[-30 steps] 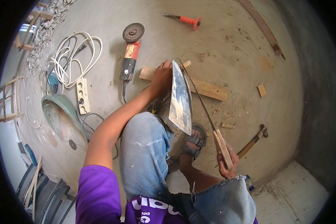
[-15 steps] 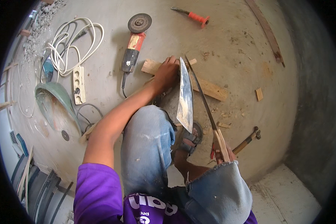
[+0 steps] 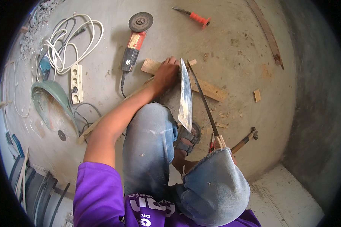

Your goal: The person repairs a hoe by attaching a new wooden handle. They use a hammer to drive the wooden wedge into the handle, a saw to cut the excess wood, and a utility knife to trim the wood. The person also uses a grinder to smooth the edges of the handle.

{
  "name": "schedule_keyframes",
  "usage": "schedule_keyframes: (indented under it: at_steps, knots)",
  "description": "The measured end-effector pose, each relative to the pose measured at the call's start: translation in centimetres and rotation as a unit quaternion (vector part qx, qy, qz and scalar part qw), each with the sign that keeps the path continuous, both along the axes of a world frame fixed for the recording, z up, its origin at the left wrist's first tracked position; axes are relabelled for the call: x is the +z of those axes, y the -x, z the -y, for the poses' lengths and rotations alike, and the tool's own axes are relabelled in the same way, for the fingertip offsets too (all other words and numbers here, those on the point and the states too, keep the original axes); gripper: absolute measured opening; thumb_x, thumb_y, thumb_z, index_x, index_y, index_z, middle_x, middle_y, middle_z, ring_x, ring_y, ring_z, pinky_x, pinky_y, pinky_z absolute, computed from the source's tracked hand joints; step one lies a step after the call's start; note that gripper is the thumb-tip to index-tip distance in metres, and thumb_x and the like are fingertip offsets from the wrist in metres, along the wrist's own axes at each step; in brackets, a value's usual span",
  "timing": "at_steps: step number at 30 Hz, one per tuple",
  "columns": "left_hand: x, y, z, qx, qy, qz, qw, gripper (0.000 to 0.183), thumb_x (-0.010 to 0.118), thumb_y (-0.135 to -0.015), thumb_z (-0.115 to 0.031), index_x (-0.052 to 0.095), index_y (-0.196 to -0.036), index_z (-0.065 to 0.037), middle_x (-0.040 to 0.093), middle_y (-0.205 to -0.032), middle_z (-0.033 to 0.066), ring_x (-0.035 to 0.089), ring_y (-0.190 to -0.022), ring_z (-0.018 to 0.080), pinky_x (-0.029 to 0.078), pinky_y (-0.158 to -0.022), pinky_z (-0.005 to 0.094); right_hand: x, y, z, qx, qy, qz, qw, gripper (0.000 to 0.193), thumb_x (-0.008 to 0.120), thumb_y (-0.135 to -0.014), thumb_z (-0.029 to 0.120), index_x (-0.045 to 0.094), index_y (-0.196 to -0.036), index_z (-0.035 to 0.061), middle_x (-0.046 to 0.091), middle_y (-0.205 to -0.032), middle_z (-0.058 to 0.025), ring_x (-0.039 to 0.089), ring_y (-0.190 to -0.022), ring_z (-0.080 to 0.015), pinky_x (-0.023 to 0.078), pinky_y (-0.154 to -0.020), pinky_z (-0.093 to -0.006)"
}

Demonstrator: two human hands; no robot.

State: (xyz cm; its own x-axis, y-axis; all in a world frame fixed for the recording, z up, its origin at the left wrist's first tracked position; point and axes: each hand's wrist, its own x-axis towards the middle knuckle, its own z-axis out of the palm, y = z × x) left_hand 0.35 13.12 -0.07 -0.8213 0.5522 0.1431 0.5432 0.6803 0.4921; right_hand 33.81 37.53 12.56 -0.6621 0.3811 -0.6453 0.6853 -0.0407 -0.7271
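My left hand (image 3: 167, 75) is closed over a thin wooden strip (image 3: 193, 62), pressing it down across a thicker wooden block (image 3: 210, 90). The strip's short end pokes out to the right of the hand. A hand saw (image 3: 204, 96) with a wooden handle has its far end at this strip. A broad, shiny tapering metal surface (image 3: 186, 102) stands beside the narrow dark blade; I cannot tell whether it belongs to the saw. My right hand (image 3: 235, 160) is almost wholly hidden behind my right knee, at the saw's handle.
An angle grinder (image 3: 134, 41) lies beyond my left hand, near a white power strip (image 3: 76, 83) with coiled cable. A hammer (image 3: 246, 140) rests right of my knee. Farther off are an orange-gripped chisel (image 3: 199, 19), a wooden plank (image 3: 267, 32), a small offcut (image 3: 257, 95) and a green basin-like shell (image 3: 51, 96).
The saw has slid slightly back toward me, and my right knee now covers more of its handle and my right hand. My left hand stays on the strip. The whole view has shifted a little.
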Motion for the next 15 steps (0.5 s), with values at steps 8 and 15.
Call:
schedule_keyframes:
  at_steps: [8,15]
  knots:
    - [1.4,-0.5,-1.5,0.030,-0.016,0.018,0.999,0.024,0.064,-0.076,-0.010,0.060,-0.096,0.002,0.056,-0.099,0.0181,0.057,-0.101,0.0337,0.049,-0.086,0.0419,-4.1,18.7,5.2,0.176,-0.149,-0.256,0.939,0.047,0.060,-0.084,0.002,0.057,-0.131,-0.0010,0.066,-0.120,-0.0180,0.063,-0.109,-0.0240,0.046,-0.096,-0.0337]
    - [1.5,-0.8,0.9,0.005,-0.003,0.017,1.000,0.023,0.062,-0.078,-0.011,0.059,-0.097,0.002,0.057,-0.099,0.0169,0.058,-0.100,0.0334,0.049,-0.084,0.0415,-0.7,-2.2,-1.4,-0.035,0.052,-0.043,0.997,0.038,0.066,-0.092,0.010,0.060,-0.128,0.0006,0.067,-0.115,-0.0161,0.067,-0.096,-0.0177,0.053,-0.080,-0.0289]
